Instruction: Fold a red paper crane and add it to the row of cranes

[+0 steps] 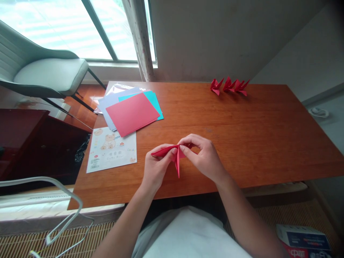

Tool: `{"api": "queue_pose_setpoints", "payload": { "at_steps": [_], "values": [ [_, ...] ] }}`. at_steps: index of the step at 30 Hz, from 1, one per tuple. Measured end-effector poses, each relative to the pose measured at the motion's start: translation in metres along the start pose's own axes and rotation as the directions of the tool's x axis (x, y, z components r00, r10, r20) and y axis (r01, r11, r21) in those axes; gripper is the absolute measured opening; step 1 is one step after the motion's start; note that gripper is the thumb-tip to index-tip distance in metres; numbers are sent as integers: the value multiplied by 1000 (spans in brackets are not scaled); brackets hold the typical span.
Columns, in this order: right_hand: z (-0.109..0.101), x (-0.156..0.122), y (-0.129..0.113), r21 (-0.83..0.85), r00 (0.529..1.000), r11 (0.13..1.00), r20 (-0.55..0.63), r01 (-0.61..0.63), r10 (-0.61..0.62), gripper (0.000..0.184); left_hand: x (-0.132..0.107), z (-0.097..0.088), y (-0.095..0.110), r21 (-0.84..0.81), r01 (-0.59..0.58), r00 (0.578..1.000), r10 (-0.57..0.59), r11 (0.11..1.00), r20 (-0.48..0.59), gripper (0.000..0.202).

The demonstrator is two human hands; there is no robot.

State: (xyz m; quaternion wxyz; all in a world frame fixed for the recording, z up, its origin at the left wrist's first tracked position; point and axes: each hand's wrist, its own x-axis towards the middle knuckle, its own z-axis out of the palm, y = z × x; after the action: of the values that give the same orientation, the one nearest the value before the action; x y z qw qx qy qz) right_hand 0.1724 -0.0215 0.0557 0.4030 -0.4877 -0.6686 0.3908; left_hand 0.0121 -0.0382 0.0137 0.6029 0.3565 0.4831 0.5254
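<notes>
A partly folded piece of red origami paper (177, 165) is held above the near edge of the wooden table. My left hand (158, 163) pinches its left side between thumb and fingers, and my right hand (202, 154) pinches its upper right part. One pointed flap hangs down between the hands. Fingers hide some of the folds. At the table's far side stand three red paper cranes (216, 86), close together in a row.
Left on the wooden table (255, 143) lie red sheets (133, 113) over teal sheets (159, 104) and pale ones. A bear-printed packet (113, 152) is nearer me. A chair (51, 75) stands by the window; a white hanger-like frame (61, 186) is at lower left.
</notes>
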Motion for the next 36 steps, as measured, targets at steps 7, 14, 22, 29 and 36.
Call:
{"api": "queue_pose_setpoints", "payload": {
  "at_steps": [7, 14, 22, 29, 36],
  "values": [
    [3, 0, 7, 93, 997, 993, 5, -73, 73, 9, 0, -1, 1, 48, -50, 998, 48, 998, 39, 13],
    [-6, 2, 5, 30, 992, 995, 88, -97, 94, 12, -2, 1, 4, 203, -103, 993, 90, 974, 72, 12],
    [-2, -2, 15, 84, 987, 987, -71, -138, 144, 14, -1, 6, 4, 49, -10, 999, 9, 999, 36, 24],
    [12, -10, 26, 340, 939, 918, -198, -201, 279, 18, 2, 4, 2, -66, 47, 992, -39, 997, 121, 26],
    [-3, -20, 28, 216, 973, 950, 97, -224, 208, 13, 3, 3, 2, -184, 88, 993, -101, 979, -63, 26]
  ]
}}
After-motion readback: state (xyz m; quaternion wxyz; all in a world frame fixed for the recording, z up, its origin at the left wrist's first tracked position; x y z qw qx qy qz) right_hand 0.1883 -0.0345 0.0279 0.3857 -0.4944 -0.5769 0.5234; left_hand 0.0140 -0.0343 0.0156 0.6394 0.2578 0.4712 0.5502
